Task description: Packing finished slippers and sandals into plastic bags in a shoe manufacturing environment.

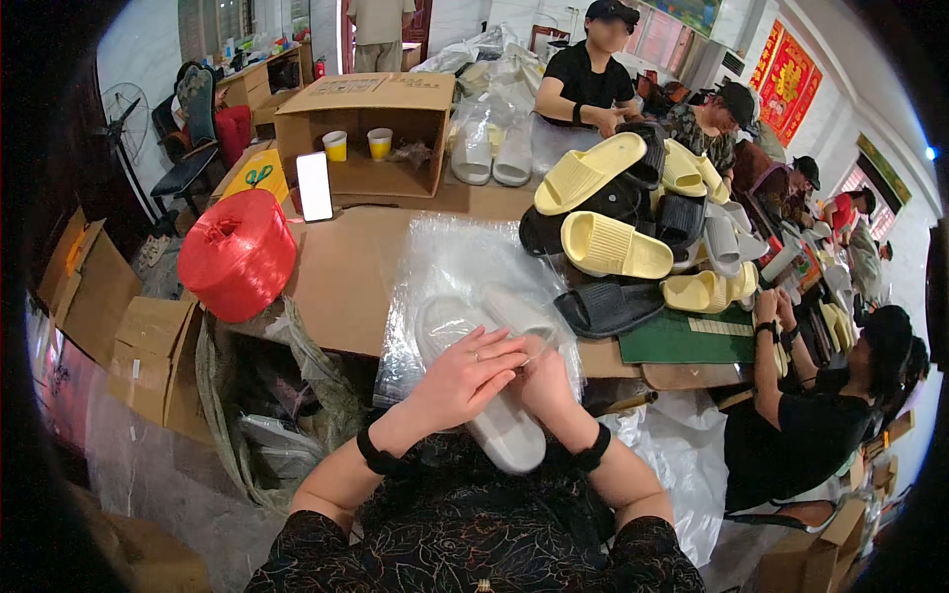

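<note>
A pair of light grey slippers lies in front of me, partly under a clear plastic bag (435, 259) spread on the table. One grey slipper (514, 440) sticks out of the bag toward me; the strap of the other slipper (516, 308) shows through the film. My left hand (465, 381) rests over the slippers with fingers stretched out flat, its tips meeting my right hand. Curled at the bag's near edge, my right hand (547, 381) pinches what looks like the film beside the slippers. The hands hide much of both slippers.
Yellow, black and grey slippers (618, 244) are heaped at the right, by a green mat (682, 338). A red twine roll (237, 255), an upright phone (314, 186) and an open carton (366, 94) with cups stand left and behind. Co-workers (835, 405) sit along the right.
</note>
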Demonstrator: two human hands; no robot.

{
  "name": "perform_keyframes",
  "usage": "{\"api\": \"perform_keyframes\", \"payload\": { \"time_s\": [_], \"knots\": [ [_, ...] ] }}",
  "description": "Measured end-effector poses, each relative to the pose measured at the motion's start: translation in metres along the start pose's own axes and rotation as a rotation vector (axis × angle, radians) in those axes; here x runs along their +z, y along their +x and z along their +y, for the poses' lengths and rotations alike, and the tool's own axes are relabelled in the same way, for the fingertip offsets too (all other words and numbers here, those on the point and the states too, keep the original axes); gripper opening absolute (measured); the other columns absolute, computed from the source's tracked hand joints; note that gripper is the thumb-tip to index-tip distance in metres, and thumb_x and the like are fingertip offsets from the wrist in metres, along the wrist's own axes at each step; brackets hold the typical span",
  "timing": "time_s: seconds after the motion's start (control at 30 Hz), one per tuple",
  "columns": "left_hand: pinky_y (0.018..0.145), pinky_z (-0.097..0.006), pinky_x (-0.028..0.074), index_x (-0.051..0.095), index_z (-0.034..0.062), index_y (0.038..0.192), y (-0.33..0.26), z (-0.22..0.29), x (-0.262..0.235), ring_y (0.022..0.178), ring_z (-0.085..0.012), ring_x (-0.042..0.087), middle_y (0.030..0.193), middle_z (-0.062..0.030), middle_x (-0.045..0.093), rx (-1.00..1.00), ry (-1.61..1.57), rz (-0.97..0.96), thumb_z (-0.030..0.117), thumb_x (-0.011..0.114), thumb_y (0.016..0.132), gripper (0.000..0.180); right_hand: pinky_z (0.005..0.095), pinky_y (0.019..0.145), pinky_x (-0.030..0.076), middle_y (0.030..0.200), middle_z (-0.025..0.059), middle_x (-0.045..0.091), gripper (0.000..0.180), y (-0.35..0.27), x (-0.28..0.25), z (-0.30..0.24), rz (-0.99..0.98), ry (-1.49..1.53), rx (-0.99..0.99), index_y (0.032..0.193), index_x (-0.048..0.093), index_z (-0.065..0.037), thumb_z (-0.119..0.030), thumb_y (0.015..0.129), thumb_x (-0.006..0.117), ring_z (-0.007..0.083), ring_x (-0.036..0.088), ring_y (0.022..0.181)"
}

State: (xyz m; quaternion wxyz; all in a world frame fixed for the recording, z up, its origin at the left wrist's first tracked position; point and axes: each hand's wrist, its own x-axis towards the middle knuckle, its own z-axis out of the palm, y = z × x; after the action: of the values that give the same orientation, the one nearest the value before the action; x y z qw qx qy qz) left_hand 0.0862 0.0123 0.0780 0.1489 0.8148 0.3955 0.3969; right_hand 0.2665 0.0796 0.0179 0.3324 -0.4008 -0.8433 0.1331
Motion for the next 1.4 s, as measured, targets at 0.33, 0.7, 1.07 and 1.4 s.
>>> {"api": "perform_keyframes", "payload": {
  "time_s": [0.33,0.7,1.07,1.4],
  "knots": [
    [0.106,-0.045,0.040,0.068,0.0067,0.114,-0.017,0.017,-0.016,0.124,-0.0289,0.054,0.126,-0.0067,0.064,0.115,0.046,0.000,0.011,0.060,0.090,0.026,0.0475,0.073,0.049,0.089,0.0207,0.060,0.020,0.090,0.057,0.005,0.013,-0.112,0.075,0.093,0.056,-0.002,-0.018,0.083,0.063,0.0388,0.060,0.084],
    [0.085,-0.037,0.052,0.063,0.0036,0.118,-0.073,-0.039,-0.039,0.103,-0.0257,0.065,0.122,-0.0166,0.063,-0.460,-0.118,0.492,0.016,0.066,0.087,0.034,0.0464,0.100,0.041,0.123,0.0259,0.051,0.065,0.022,0.009,-0.029,-0.016,0.069,-0.175,0.135,0.044,0.001,-0.019,0.081,0.073,0.0439,0.047,0.116],
    [0.053,-0.028,0.046,0.070,-0.0030,0.089,-0.070,-0.083,-0.029,0.055,-0.0129,0.056,0.069,-0.0075,0.066,-1.106,-0.293,0.114,0.049,0.059,0.091,0.054,0.0251,0.060,0.045,0.071,0.0032,0.064,0.026,-0.029,-0.106,0.037,0.098,0.368,0.491,0.088,0.069,0.003,-0.022,0.089,0.069,0.0079,0.057,0.067],
    [0.047,-0.020,0.038,0.067,0.0026,0.089,-0.084,-0.089,-0.032,0.052,-0.0050,0.050,0.069,0.0027,0.060,-0.966,-0.563,0.088,0.021,0.067,0.089,0.019,0.0280,0.061,0.047,0.071,0.0065,0.068,0.034,0.032,-0.052,0.110,-0.417,0.391,0.603,0.086,0.073,0.001,-0.033,0.082,0.074,0.0115,0.060,0.066]
  ]
}}
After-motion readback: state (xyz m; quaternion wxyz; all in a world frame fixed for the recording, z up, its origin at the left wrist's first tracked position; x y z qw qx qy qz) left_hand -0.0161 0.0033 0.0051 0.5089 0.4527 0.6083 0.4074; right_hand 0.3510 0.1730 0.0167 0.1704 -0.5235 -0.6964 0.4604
